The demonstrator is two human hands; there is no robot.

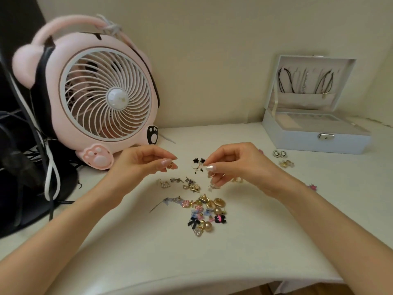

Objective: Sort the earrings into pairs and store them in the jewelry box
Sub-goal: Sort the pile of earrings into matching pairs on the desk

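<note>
Pinched gold earring (170, 166) in left hand (146, 161); gripped small piece (211, 175) in right hand (238, 165). Had pile (202, 209) on table (234, 252) below hands, open box (319, 143) well apart, rightward. Risked dropping either into pile through loose pinch, or tangling hooks.

White table with loose earrings, a fan and a jewelry box.
The white table (212, 262) carries a mixed heap of earrings (202, 211) just on the near side of both hands. A black pair (198, 162) lies between the left hand (144, 161) and the right hand (236, 165). Beyond the left hand stands a pink fan (104, 96). Beyond and to the right of the right hand sits the open jewelry box (297, 141), with a cameo pair (280, 154) and a gold pair (287, 163) just in front of it.
</note>
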